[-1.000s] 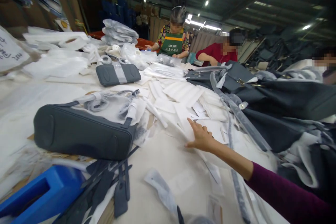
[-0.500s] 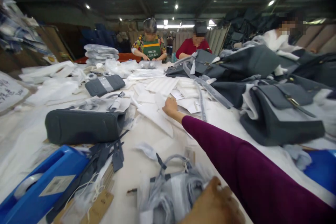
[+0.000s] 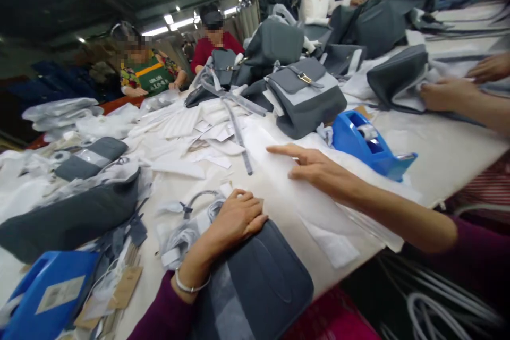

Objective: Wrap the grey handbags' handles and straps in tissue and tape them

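Note:
A dark blue-grey bag (image 3: 271, 271) lies at the table's front edge, with a clear wrapped band across it. My left hand (image 3: 239, 215), with a bracelet at the wrist, rests on the bag's upper edge, fingers spread over it beside the plastic-wrapped straps (image 3: 185, 236). To the right, my right hand (image 3: 308, 167) is over white translucent sheets (image 3: 274, 170), index finger stretched out and nothing visible in it.
Blue tape dispensers stand at the right (image 3: 368, 143) and lower left (image 3: 51, 292). Dark bags (image 3: 306, 95) are piled behind, another bag (image 3: 75, 212) lies left. A co-worker's hands (image 3: 450, 95) hold a bag at right. Further people are behind the table.
The view has swung to the right. My right hand has moved from the white papers to the sheets at right. The front bag now shows more fully, with my left hand on it.

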Demonstrator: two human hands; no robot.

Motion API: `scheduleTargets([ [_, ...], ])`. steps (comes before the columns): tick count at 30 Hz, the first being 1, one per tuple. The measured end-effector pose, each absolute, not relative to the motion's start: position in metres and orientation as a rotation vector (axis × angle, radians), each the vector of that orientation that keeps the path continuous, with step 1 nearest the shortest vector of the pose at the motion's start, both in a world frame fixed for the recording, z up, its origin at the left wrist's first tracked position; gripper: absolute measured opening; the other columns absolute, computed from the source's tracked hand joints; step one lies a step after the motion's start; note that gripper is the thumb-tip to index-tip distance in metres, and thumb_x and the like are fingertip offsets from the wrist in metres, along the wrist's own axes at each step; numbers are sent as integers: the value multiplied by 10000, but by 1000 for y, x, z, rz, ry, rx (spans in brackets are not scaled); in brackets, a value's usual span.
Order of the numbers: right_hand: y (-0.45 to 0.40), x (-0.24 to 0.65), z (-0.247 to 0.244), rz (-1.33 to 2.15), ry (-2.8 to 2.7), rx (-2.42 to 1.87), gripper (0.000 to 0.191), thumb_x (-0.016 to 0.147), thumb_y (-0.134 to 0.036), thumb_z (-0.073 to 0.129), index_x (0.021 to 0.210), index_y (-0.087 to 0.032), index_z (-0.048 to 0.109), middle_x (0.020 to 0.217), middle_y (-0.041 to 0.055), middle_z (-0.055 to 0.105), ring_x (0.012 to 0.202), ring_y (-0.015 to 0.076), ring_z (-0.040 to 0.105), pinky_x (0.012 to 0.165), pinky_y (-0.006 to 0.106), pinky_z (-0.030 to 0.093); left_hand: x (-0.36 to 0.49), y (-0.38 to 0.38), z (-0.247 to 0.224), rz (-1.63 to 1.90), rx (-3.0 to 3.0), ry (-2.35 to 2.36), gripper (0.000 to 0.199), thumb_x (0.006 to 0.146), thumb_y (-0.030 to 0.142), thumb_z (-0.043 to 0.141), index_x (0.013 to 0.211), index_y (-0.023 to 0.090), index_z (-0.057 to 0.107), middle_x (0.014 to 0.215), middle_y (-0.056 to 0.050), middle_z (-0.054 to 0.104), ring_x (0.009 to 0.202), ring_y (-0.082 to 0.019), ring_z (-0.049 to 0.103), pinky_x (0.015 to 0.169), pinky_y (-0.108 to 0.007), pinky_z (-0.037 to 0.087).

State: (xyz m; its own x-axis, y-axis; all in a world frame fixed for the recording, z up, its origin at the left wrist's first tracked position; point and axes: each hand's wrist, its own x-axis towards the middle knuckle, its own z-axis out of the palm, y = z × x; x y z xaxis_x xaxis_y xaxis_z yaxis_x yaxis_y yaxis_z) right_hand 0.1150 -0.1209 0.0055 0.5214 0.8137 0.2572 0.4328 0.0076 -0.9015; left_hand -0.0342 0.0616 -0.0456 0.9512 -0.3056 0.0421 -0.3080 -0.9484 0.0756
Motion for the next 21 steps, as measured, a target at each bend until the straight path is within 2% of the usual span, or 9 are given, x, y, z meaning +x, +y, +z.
scheduleTargets([
  [3, -161, 109, -38, 449, -868, -1707, 396, 802, -236, 524, 1185, -221, 627, 1228, 54, 605, 1135, 237, 537, 1005, 402, 380, -31, 63, -43, -19, 3008, -475, 344, 957, 333, 306, 741, 188, 531, 757, -9, 574, 785, -164, 496, 890, -369, 329],
  [5, -165, 104, -58, 501, -811, -1714, 356, 803, -219, 522, 1132, -226, 658, 1172, 46, 637, 1098, 228, 562, 988, 396, 398, -30, 64, -41, -55, 2980, -473, 340, 952, 321, 289, 745, 194, 528, 748, -14, 569, 782, -172, 487, 891, -382, 327],
  [8, -152, 99, -71, 553, -878, -1675, 477, 762, -109, 510, 1209, -244, 606, 1232, 35, 606, 1133, 213, 538, 1000, 391, 391, -28, 67, -39, -70, 2927, -466, 324, 939, 298, 274, 769, 202, 532, 748, -19, 571, 780, -181, 483, 892, -393, 323],
  [11, -134, 98, -76, 582, -985, -1678, 627, 717, -36, 487, 1318, -212, 506, 1297, 65, 550, 1176, 207, 500, 1035, 382, 356, -28, 67, -37, -77, 2888, -459, 307, 927, 291, 278, 780, 205, 534, 754, -23, 577, 784, -188, 493, 877, -398, 325],
  [21, -107, 78, -92, 854, -1027, -1567, 693, 640, -19, 494, 1321, -145, 509, 1218, 91, 577, 1137, 205, 513, 1025, 317, 357, -29, 65, -37, -61, 2843, -376, 313, 930, 318, 264, 783, 203, 515, 757, -32, 563, 785, -194, 489, 904, -426, 317],
])
